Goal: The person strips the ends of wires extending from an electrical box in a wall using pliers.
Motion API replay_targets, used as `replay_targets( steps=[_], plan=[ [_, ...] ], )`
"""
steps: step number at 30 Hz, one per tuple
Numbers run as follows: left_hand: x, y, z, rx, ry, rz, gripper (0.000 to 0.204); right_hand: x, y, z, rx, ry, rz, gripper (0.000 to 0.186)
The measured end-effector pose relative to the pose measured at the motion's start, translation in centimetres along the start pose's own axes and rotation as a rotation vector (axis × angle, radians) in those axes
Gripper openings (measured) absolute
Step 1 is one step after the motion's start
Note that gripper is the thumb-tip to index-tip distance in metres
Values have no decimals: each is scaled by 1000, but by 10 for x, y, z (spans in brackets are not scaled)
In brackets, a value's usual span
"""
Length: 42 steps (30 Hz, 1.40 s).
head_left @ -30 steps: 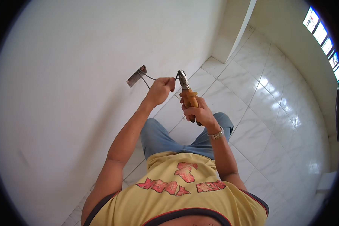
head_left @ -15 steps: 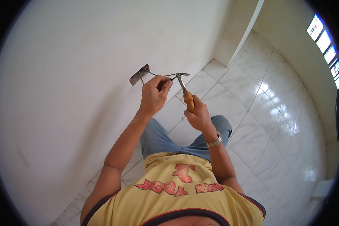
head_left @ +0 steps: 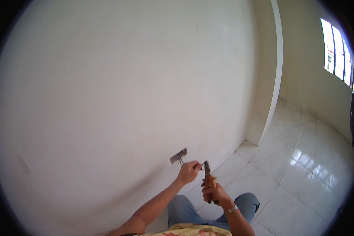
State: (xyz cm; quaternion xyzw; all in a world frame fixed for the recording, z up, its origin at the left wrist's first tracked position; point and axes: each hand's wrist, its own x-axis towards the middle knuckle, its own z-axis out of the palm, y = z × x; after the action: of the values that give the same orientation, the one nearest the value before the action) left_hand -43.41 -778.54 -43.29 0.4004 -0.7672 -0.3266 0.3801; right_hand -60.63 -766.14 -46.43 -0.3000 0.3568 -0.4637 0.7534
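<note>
My left hand (head_left: 189, 172) is closed, pinching dark electrical wire (head_left: 180, 158) that comes out of a rectangular recessed outlet box (head_left: 179, 156) in the wall. My right hand (head_left: 217, 194) grips a pair of pliers (head_left: 209, 183) by orange handles, with the jaws pointing up and away from me. A short curved piece of the wire reaches from my left fingertips to the jaws. Whether the jaws bite on it is too small to tell. A metal-band watch sits on my right wrist.
The white wall (head_left: 118, 98) rises on the left and ahead, with a projecting column (head_left: 264, 78) at its far end. Glossy marble-look tiles (head_left: 281, 196) cover the floor to the right. A barred window (head_left: 336, 53) is at the far right. My knees are below my hands.
The view has tilted up, so hands and box appear lower and further right. My right hand has turned the pliers more upright, and their jaws have come to the wire near my left fingers.
</note>
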Motion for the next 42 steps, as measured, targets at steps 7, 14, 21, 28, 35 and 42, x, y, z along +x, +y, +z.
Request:
replay_targets(
  steps=[7, 14, 21, 28, 35, 42],
  plan=[
    [13, -10, 5, -79, 79, 68, 28, 33, 26, -26, -778, 369, -475, 33],
    [-1, 12, -5, 79, -123, 76, 27, 2, 32, -28, -818, 376, -399, 34],
    [-2, -64, 11, -576, -274, -131, 31, -18, 35, 14, 407, -186, 21, 43],
    [-7, 47, -20, 582, -20, 282, 26, 2, 10, 7, -1323, 772, -689, 35],
    [-17, -16, -3, -772, -40, -78, 31, -16, 1, 35, 142, -243, 8, 41],
    [-14, 7, -23, -768, -219, -329, 25, -2, -23, 16, -278, -23, -11, 46]
  ],
)
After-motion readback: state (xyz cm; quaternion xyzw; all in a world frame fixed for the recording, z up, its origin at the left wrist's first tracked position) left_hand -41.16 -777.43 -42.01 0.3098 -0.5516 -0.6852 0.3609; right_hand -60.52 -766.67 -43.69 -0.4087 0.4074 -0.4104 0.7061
